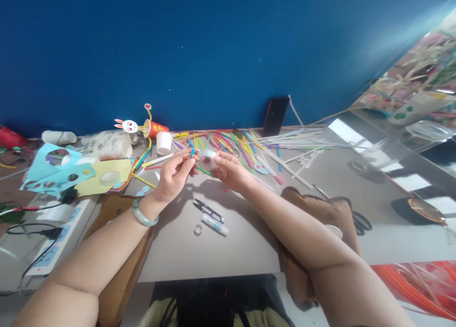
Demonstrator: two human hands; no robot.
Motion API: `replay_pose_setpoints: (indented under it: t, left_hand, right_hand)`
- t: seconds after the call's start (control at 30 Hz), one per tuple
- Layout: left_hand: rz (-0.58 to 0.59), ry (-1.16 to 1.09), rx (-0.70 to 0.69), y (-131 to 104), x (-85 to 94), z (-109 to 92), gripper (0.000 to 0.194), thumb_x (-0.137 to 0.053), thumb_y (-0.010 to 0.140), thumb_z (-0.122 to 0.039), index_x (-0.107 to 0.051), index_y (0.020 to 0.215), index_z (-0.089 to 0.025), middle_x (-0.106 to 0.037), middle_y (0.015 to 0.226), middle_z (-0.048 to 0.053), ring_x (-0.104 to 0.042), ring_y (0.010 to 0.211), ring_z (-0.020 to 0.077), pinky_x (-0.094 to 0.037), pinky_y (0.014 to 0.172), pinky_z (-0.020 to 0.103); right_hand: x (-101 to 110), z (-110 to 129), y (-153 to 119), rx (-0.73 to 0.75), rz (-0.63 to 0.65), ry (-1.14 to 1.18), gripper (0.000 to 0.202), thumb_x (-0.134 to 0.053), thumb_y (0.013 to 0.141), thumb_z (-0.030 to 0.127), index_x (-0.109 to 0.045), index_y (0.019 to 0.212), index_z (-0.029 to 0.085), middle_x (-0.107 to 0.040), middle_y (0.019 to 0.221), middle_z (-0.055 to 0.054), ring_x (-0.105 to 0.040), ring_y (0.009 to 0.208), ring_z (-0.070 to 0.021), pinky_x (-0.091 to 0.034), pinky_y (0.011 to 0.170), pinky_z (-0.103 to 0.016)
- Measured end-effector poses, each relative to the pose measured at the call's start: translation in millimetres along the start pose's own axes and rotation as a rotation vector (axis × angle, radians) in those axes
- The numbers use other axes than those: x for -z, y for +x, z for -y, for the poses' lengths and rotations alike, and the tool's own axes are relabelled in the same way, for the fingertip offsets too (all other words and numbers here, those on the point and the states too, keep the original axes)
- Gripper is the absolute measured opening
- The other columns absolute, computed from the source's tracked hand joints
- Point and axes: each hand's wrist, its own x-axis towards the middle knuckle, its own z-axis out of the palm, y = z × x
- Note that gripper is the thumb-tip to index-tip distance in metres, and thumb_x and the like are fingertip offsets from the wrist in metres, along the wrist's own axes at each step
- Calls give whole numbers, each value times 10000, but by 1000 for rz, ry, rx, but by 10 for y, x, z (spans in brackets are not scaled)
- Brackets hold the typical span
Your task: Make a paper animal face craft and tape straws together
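My left hand [174,174], with a pale bangle at the wrist, pinches a short blue pipe cleaner [193,153] between thumb and fingers. Close beside it, my right hand [230,170] grips a roll of clear tape [206,159]. The two hands nearly meet above the table, and I cannot tell whether a strip of tape runs between them. Below them lie dark thread snips [209,210], a glue stick [214,225] and a small ring-shaped roll [198,229].
Many coloured pipe cleaners [245,149] spread along the blue wall. A red cup with a rabbit face [156,127], a white paper cup [164,143] and cut blue paper [53,168] stand or lie leftward. A dark phone [276,116] leans on the wall. A power strip [62,237] is at left.
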Motion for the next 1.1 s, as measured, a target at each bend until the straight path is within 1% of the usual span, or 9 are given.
replay_pose_setpoints:
  t: [0.07, 0.13, 0.23, 0.37, 0.57, 0.73, 0.9, 0.97, 1.1]
  left_hand:
    - [-24, -65, 114, 19, 3, 16, 295, -578, 926, -428, -674, 950, -150, -697, 814, 45, -607, 556, 101, -479, 461, 209]
    - [-54, -134, 248, 39, 9, 43, 334, -608, 894, -477, -675, 933, -152, -647, 650, 13, -606, 554, 124, -465, 454, 211]
    - [-89, -268, 394, 64, 19, 106, 346, -667, 834, -505, -655, 880, -162, -665, 699, 22, -617, 565, 129, -485, 479, 222]
    - [-118, -395, 485, 83, 17, 169, 312, -705, 803, -472, -612, 872, -182, -652, 722, 1, -617, 567, 119, -504, 514, 226]
    - [-157, -537, 598, 116, -1, 83, 234, -707, 802, -346, -559, 821, -165, -479, 590, -69, -461, 449, 44, -349, 411, 140]
    - [-209, -549, 742, 156, -2, -10, 153, -649, 825, -251, -540, 792, -148, -413, 547, -86, -369, 393, 23, -259, 369, 122]
    - [-197, -563, 728, 138, 1, 54, 146, -654, 823, -254, -564, 822, -140, -433, 553, -80, -378, 396, 25, -257, 373, 126]
    - [-178, -570, 682, 116, 0, 108, 175, -680, 809, -275, -561, 822, -148, -478, 577, -65, -438, 427, 41, -315, 396, 138]
    - [-131, -567, 633, 88, -5, 165, 226, -706, 799, -323, -557, 874, -171, -595, 675, -22, -580, 556, 94, -470, 517, 197]
  right_hand:
    - [-1, -12, 19, 29, -33, 4, 364, -848, 632, 420, -616, 756, 168, -631, 757, 9, -383, 508, -40, -309, 481, -202]
    - [4, -23, 38, 61, -69, 5, 367, -840, 639, 432, -616, 752, 164, -620, 727, 17, -345, 486, -31, -267, 455, -201]
    - [21, -35, 58, 81, -117, -7, 375, -828, 646, 456, -605, 734, 169, -587, 667, 34, -310, 464, -30, -236, 434, -211]
    - [35, -38, 69, 87, -157, -22, 388, -828, 635, 468, -582, 709, 177, -614, 702, 23, -304, 457, -29, -238, 423, -220]
    - [32, -45, 75, 86, -146, 22, 371, -836, 637, 452, -612, 726, 171, -551, 637, 41, -295, 463, -31, -240, 416, -202]
    - [21, -58, 67, 77, -81, 15, 351, -803, 690, 468, -638, 769, 168, -547, 641, 36, -306, 469, -38, -263, 419, -201]
    - [26, -60, 65, 68, -59, -3, 368, -756, 737, 505, -640, 783, 159, -446, 546, 66, -325, 441, -37, -267, 434, -199]
    - [34, -64, 75, 58, -63, 1, 379, -739, 744, 520, -617, 762, 161, -431, 526, 70, -327, 432, -41, -262, 430, -201]
    - [40, -76, 100, 9, -80, 26, 373, -712, 753, 520, -564, 758, 178, -494, 562, 56, -343, 418, -49, -239, 406, -211]
